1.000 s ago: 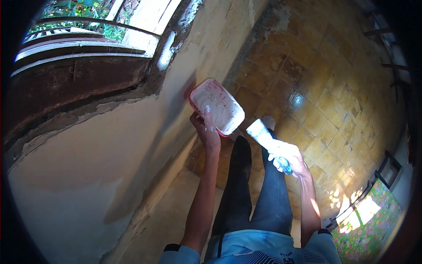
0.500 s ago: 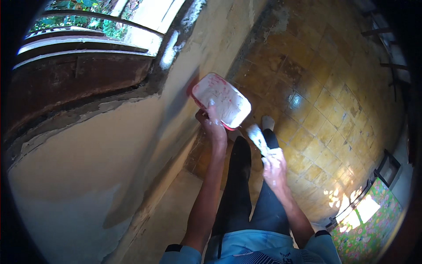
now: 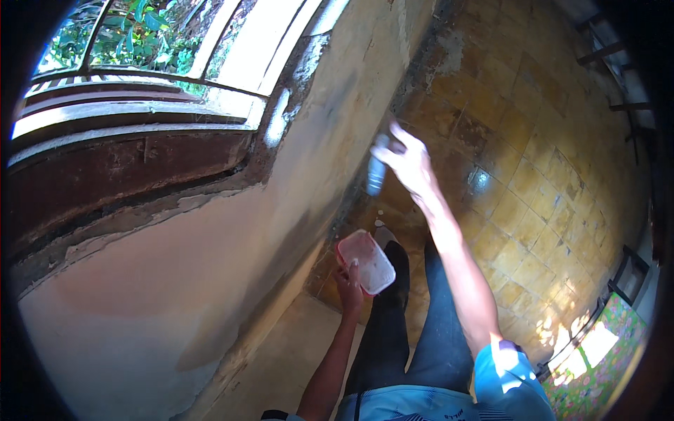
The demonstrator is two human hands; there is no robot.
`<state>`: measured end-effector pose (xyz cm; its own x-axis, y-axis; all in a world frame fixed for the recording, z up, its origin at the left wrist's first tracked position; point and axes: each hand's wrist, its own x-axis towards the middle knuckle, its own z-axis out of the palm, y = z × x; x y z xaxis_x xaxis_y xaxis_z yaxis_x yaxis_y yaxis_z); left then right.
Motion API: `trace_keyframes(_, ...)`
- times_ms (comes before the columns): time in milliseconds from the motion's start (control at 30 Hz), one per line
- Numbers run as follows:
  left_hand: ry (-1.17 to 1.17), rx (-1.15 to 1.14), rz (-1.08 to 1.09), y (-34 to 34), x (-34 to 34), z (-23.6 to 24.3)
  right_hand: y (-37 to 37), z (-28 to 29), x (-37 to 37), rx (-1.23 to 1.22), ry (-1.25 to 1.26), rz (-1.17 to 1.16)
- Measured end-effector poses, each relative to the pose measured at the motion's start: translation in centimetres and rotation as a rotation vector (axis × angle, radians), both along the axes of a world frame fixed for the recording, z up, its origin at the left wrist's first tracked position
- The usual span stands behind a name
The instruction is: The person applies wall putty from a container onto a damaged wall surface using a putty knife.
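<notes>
My left hand grips a shallow rectangular tub, red outside and smeared with white paste inside, with the thumb over its near rim. The tub is held low, above my legs. My right hand is stretched out farther, close to the wall, closed around a flat, white-smeared hand tool. A grey-blue length of the tool sticks out below the fingers. Motion blurs the fingertips and the tool, so its exact kind and whether it touches the wall are unclear.
On the left runs a worn plaster wall with patches, below a dark wooden window frame with bars. Yellowish floor tiles spread to the right. A green flowered cloth lies at the lower right.
My right hand has swung up and leftward with the tool, from beside my leg to near the wall. My left hand has lowered the tub toward my body.
</notes>
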<state>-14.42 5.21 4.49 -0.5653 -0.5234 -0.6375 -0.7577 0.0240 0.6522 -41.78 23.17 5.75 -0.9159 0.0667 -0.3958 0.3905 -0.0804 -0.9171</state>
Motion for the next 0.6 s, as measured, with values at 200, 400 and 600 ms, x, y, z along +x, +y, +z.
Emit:
trace_keyframes(200,-0.106,0.009,-0.011,1.9,2.4,0.1,-3.8,5.1,-3.7,0.236,0.012,0.138)
trace_keyframes(400,-0.069,-0.029,-0.091,1.4,2.3,0.7,-9.4,6.2,6.3,0.069,0.107,0.115)
trace_keyframes(600,-0.04,0.058,-0.055,3.1,2.1,0.1,-3.6,5.0,-4.7,0.174,0.044,-0.037)
